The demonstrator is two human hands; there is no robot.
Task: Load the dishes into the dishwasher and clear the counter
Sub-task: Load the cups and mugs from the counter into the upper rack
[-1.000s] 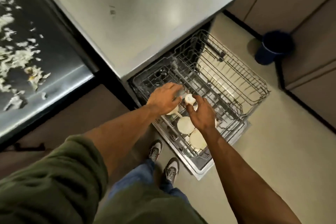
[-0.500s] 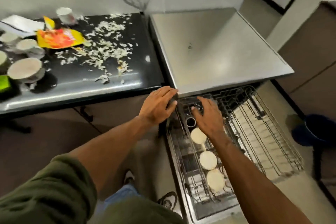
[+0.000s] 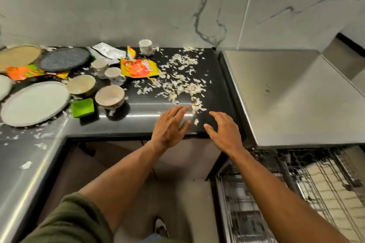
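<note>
Both hands hover empty over the front edge of the black counter (image 3: 215, 77). My left hand (image 3: 169, 126) has its fingers spread flat, and my right hand (image 3: 225, 132) is loosely open beside it. To the left stand two bowls (image 3: 109, 96) (image 3: 81, 85), three cups (image 3: 113, 75) (image 3: 98, 64) (image 3: 145, 46), a large white plate (image 3: 34, 102), a dark plate (image 3: 63, 59) and a tan plate (image 3: 18, 56). The dishwasher rack (image 3: 296, 193) is pulled out at lower right.
Food scraps (image 3: 181, 81) are strewn over the counter ahead of my hands. Snack wrappers (image 3: 138, 68) (image 3: 23, 72) and a green sponge (image 3: 82, 107) lie among the dishes. A steel dishwasher top (image 3: 296, 94) sits to the right; a marble wall rises behind.
My view has swung up from the rack to the counter. Both hands left the dishwasher rack and moved up and left over the counter's front edge, holding nothing.
</note>
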